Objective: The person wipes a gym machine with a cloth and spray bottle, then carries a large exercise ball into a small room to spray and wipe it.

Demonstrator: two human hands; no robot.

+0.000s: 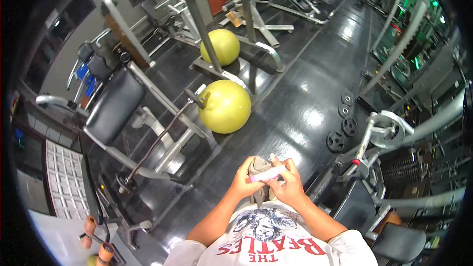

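Observation:
In front of the white printed shirt, both hands meet at the bottom centre of the head view. My left hand (242, 180) is closed on a crumpled grey-brown cloth (259, 166), which also hangs down below the hands. My right hand (289, 183) is closed on a small pale strip-like object (270, 173), white with a pinkish-purple end. That end reaches across to the left fingers. What exactly the pale object is, I cannot make out. Some fingertips are hidden behind the cloth.
Two yellow exercise balls (224, 107) rest on the black floor (295, 98) ahead. On the left stands a padded bench (116, 106) with a curved bar (160, 140). Several weight plates (336, 141) lie to the right, beside a machine with a black seat (355, 208).

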